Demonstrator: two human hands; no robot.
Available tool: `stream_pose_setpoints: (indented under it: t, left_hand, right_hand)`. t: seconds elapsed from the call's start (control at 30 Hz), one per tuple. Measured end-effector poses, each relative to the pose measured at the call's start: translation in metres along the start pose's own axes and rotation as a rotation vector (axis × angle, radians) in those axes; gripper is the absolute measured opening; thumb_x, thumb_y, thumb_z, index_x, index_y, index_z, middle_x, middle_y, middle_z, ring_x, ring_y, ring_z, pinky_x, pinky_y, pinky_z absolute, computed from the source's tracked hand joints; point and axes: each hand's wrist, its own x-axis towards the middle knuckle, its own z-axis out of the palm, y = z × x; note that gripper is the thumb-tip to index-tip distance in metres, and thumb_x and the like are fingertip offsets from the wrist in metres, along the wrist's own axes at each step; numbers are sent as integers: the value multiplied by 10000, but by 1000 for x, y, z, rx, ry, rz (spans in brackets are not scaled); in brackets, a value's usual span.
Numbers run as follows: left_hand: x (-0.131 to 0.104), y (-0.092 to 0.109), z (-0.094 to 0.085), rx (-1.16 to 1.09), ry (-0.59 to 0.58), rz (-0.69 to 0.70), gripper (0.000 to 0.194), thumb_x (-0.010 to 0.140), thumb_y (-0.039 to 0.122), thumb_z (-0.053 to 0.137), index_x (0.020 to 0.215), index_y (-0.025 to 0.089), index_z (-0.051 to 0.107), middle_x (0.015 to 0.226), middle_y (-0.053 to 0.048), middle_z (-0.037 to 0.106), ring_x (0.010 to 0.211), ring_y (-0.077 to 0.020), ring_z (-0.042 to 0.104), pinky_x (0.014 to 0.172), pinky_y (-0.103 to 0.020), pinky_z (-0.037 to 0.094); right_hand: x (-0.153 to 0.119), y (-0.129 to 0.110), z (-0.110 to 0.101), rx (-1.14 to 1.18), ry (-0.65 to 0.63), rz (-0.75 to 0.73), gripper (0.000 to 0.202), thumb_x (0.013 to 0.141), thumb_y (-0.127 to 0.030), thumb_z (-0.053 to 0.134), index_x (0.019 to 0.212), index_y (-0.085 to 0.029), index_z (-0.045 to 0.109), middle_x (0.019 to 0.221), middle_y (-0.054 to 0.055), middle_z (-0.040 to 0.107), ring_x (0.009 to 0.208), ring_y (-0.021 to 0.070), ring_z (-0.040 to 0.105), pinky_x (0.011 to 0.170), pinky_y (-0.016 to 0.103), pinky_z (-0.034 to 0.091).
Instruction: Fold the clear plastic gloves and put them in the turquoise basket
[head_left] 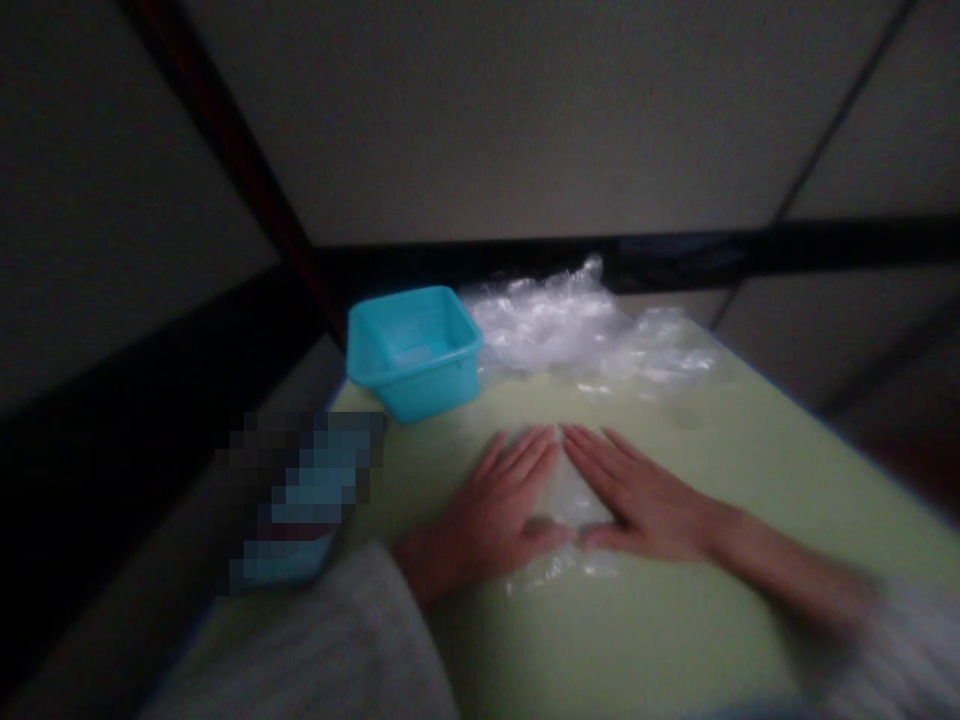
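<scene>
My left hand (502, 505) lies flat, its fingers stretched out, on a clear plastic bag (574, 500) on the table. From the other side my right hand (645, 495) also rests flat on the bag, fingers extended. The two sets of fingertips and the thumbs nearly meet, framing a patch of the shiny plastic. Most of the bag is hidden under the hands; its crinkled near edge shows below the thumbs. Neither hand grips anything.
Beyond my hands, a turquoise plastic basket (431, 390) stands on the yellow-green table (600, 650). Crumpled clear plastic bags (555, 325) are heaped to its right. A blurred-out flat object (315, 500) lies at the left edge. A wall rises behind the table.
</scene>
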Motion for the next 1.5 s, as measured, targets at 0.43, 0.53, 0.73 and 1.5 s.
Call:
stream_pose_setpoints:
  t: [0.43, 0.53, 0.73, 1.5]
  left_hand:
    - [-13, -22, -1, 82, -45, -39, 840, 787, 642, 482, 1437, 170, 237, 1518, -135, 181, 1401, -306, 83, 1107, -496, 111]
    - [-17, -28, -1, 90, -55, -72, 852, 770, 638, 510, 1433, 171, 247, 1519, -143, 172, 1401, -311, 83, 1107, -497, 116]
    - [-27, -34, -7, -61, 27, -33, 874, 796, 591, 523, 1452, 139, 165, 1526, -160, 108, 1403, -291, 89, 1121, -485, 108]
    - [-34, -30, -11, -176, 436, -140, 251, 849, 219, 496, 1029, 122, 642, 885, -83, 730, 816, -195, 674, 767, -337, 524]
  right_hand:
    - [0, 0, 1, 12, 3, 10, 942, 813, -699, 384, 1469, -100, 69, 1502, 188, 134, 1387, 309, 134, 1125, 495, 127]
    - [0, 0, 0, 22, -17, 19, 939, 814, -704, 367, 1469, -103, 65, 1504, 189, 128, 1389, 307, 128, 1122, 498, 130]
    - [-3, 7, -11, 143, 29, -50, 827, 876, -651, 284, 1473, -145, 16, 1530, 152, 49, 1400, 299, 69, 1108, 520, 136]
    - [-25, -24, -26, -48, 94, -459, 233, 891, -102, 422, 725, -159, 575, 700, 29, 550, 647, 147, 440, 616, 308, 326]
